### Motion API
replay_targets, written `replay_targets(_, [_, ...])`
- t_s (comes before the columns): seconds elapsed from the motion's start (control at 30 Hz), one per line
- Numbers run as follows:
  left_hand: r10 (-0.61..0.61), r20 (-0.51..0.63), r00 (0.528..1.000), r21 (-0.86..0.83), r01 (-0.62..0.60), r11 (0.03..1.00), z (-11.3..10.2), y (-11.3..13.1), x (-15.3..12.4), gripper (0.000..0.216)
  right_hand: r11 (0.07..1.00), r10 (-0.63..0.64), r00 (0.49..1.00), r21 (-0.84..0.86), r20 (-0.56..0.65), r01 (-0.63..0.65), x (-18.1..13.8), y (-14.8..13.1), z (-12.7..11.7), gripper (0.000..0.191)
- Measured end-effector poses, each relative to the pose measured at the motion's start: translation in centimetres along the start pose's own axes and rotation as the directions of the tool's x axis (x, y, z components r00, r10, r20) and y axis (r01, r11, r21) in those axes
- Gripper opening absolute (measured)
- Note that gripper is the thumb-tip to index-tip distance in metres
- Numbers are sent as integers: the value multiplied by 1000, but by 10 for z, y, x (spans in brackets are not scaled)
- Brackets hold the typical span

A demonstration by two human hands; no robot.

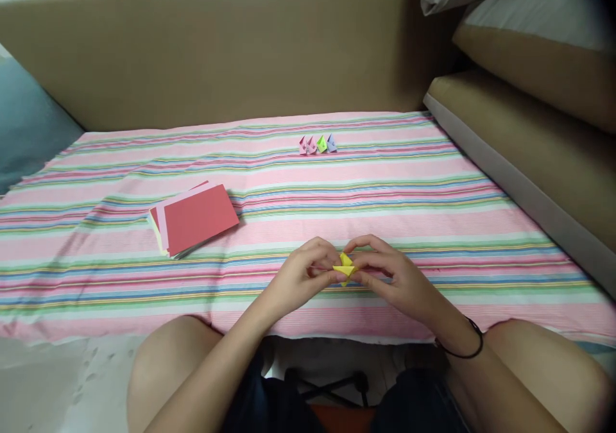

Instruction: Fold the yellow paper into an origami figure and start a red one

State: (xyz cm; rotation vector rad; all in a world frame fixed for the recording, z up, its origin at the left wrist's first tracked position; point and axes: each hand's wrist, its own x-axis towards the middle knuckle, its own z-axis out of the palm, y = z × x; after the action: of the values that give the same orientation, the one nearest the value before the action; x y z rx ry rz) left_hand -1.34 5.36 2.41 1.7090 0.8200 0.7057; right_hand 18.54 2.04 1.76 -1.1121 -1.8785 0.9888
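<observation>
Between both hands, just above the striped cloth, is a small piece of folded yellow paper [344, 269] with pointed flaps. My left hand [310, 269] pinches its left side with thumb and fingers. On the other side, my right hand [385, 269] grips the right corner between thumb and fingertips, its index finger arched over the top. The fingertips behind the paper are partly hidden. Farther back stands a short row of small folded paper pieces: pink ones [307, 145], a lime green one [322, 144] and a bluish one [332, 143].
A stack of coloured paper sheets, red on top [201, 220], lies to the left on the striped cloth [274, 215]. A brown padded backrest [216, 54] rises behind. Cushions [529, 138] are piled at the right, and a blue-grey cushion [29, 118] sits far left.
</observation>
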Motion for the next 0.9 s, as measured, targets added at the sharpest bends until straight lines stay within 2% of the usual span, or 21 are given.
replay_targets(0.1, [-65, -58, 996, -112, 58, 992, 3, -3, 0, 14, 985, 107, 987, 150, -124, -88, -1, 6, 5, 9])
replay_targets(0.17, [-135, -132, 982, -198, 108, 974, 6, -6, 0, 18, 942, 220, 956, 298, -194, -156, -1, 10, 9, 18])
replay_targets(0.23, [-177, -191, 966, -253, 126, 959, 7, -9, 1, 25, 907, 289, 935, 372, -208, -197, -1, 11, 13, 28])
replay_targets(0.43, [-236, -183, 954, -301, 174, 938, 7, -10, 2, 37, 908, 298, 940, 354, -168, -224, 2, 6, 21, 24])
replay_targets(0.63, [-263, -23, 965, -212, 252, 944, 8, -13, 3, 26, 909, 315, 943, 320, -106, -267, 2, 7, 21, 25])
replay_targets(0.73, [-248, -81, 965, -176, 231, 957, 9, -13, 4, 28, 905, 311, 946, 331, -88, -267, 3, 9, 22, 27])
replay_targets(0.9, [-280, -172, 945, -300, 220, 928, 7, -7, 5, 30, 821, 381, 925, 462, -5, -336, 4, 11, 27, 25])
